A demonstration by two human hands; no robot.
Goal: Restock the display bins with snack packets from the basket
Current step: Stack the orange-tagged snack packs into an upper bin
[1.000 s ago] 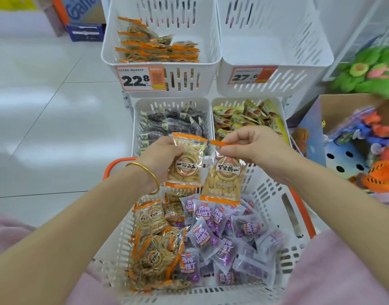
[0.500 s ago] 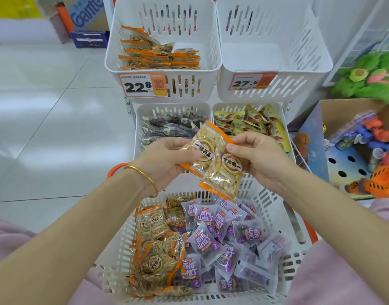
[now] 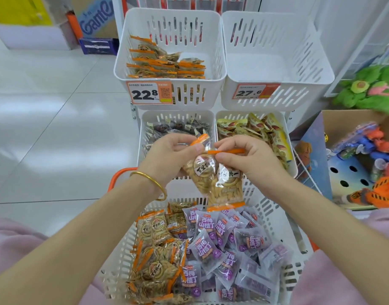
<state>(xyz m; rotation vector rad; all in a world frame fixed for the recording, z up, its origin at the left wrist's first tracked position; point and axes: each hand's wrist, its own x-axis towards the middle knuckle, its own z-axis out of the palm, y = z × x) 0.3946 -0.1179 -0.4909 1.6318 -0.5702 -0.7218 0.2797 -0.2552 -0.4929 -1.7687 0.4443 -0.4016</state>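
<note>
Two clear orange-edged seed packets (image 3: 213,181) hang upright between my hands above the white basket (image 3: 275,213). My left hand (image 3: 167,159) pinches one packet by its top edge; my right hand (image 3: 248,159) pinches the other by its orange top strip. The basket holds more orange-edged packets (image 3: 156,249) on its left and several purple packets (image 3: 228,241) on its right. The upper left bin (image 3: 123,71), tagged 22.8, holds the same orange-edged packets. The upper right bin (image 3: 321,69), tagged 27.6, shows no packets.
Two lower bins sit behind my hands: a dark-packet bin (image 3: 143,133) on the left, a yellow-packet bin (image 3: 287,137) on the right. A cardboard box of toys (image 3: 365,155) and a green plush (image 3: 369,89) stand right. Tiled floor (image 3: 46,128) lies left.
The two packets went from tilted sideways to hanging upright, held by their top edges. Both hands stayed at about the same spot in front of the lower bins.
</note>
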